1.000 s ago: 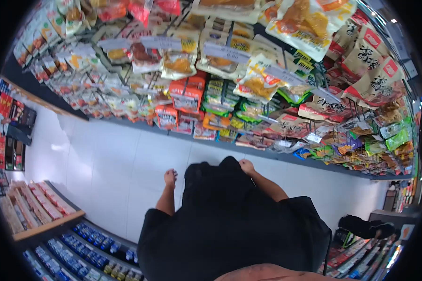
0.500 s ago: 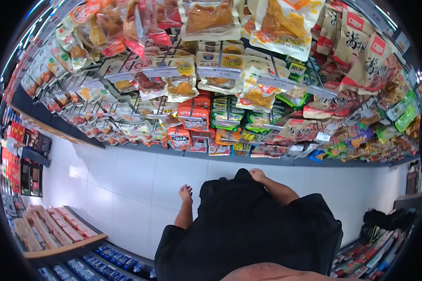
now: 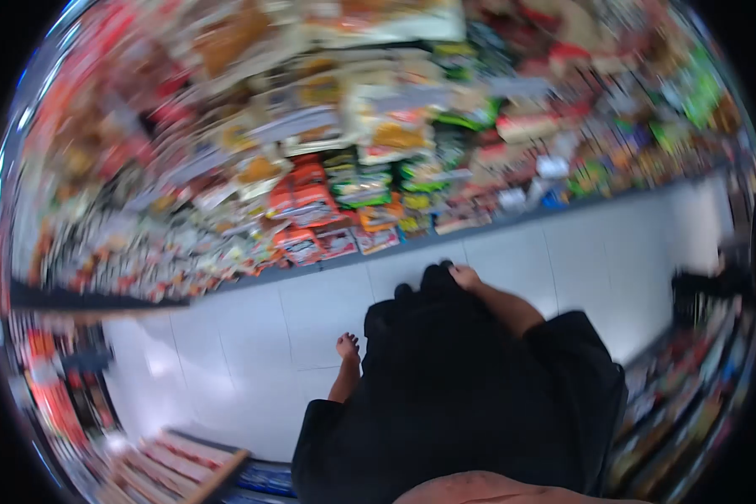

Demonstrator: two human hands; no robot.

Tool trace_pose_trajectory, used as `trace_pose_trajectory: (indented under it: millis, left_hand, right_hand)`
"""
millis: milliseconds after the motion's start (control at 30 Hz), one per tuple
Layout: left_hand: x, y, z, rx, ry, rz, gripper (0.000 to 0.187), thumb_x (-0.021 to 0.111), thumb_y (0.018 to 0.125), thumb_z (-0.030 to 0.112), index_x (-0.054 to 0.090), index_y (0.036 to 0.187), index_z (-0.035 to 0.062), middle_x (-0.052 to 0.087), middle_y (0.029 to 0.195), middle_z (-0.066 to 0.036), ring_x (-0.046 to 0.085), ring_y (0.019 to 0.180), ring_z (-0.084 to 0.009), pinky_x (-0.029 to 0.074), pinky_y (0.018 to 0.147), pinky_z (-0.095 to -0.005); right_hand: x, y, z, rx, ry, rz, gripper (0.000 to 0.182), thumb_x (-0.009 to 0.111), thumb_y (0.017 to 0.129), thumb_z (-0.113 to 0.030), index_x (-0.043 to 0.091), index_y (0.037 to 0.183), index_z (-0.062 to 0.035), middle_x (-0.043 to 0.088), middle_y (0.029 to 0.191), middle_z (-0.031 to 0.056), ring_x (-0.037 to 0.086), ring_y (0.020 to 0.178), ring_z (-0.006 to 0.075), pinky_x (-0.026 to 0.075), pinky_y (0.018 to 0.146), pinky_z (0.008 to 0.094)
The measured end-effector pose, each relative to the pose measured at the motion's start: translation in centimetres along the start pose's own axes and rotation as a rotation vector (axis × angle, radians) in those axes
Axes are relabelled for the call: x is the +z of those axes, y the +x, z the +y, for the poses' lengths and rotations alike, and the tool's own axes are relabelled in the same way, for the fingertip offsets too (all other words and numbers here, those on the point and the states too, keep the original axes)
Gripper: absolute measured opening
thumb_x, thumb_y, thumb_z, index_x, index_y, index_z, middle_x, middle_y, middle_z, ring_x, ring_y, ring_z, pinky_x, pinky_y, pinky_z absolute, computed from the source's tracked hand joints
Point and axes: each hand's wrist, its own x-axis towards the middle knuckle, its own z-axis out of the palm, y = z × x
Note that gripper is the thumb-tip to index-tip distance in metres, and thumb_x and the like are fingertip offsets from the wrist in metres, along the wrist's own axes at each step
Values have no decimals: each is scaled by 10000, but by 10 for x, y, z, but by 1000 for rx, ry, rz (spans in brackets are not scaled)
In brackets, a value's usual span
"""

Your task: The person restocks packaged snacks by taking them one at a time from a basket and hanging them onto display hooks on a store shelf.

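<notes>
My left hand [image 3: 349, 345] hangs low beside my black clothing [image 3: 470, 378], over the pale floor, its fingers loosely bent and a little apart with nothing in them. On the other side my right hand [image 3: 464, 276] is at the front edge of the black clothing; its fingers are mostly hidden, so what it holds, if anything, does not show. Both hands are apart from the shelf of packaged foods ahead. Nearest on it hang orange packets [image 3: 304, 195], green packets [image 3: 361, 178] and a whitish pouch [image 3: 395, 134] with brown food, all blurred.
Pale floor tiles [image 3: 252, 344] lie between me and the long shelf's dark bottom edge [image 3: 412, 244]. Behind on the left stands a wood-edged display [image 3: 218, 479] with blue goods beside it. More shelving [image 3: 689, 420] stands at right. A dark object [image 3: 706, 286] is at far right.
My view has turned, so the shelf now slants up to the right and looks blurred. My left hand shows slightly further right, my right hand higher in view. Nothing was visibly taken.
</notes>
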Motion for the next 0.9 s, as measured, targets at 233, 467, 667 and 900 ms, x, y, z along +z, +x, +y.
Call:
trace_pose_trajectory:
  millis: [233,467,667,900]
  left_hand:
    - [-17,25,33,-90,483,-186,262,497,901,233,535,1123,99,620,1052,-88,609,928,-200,445,623,-314]
    - [37,74,90,-175,967,-393,295,499,903,248,526,1160,105,613,1076,-72,597,971,-199,458,708,-345]
    - [151,81,120,-103,1075,-555,325,500,905,262,519,1191,110,607,1097,-58,586,1009,-197,469,781,-371]
    - [230,-71,145,194,1087,-755,370,567,895,321,530,1205,122,604,1121,-26,604,920,-161,481,725,-283]
  right_hand:
    - [12,-37,50,142,194,146,450,429,870,-438,610,1033,-61,612,1092,187,570,1027,361,454,878,433]
    - [67,-183,112,685,852,556,373,529,801,-357,666,982,-61,672,898,138,641,833,266,501,744,369]
    - [201,-327,128,1064,826,483,410,421,793,-316,671,770,8,634,693,195,632,631,311,510,662,394]
    - [268,-362,90,1257,1406,332,379,455,841,-320,641,973,-18,652,923,111,630,772,248,503,698,483]
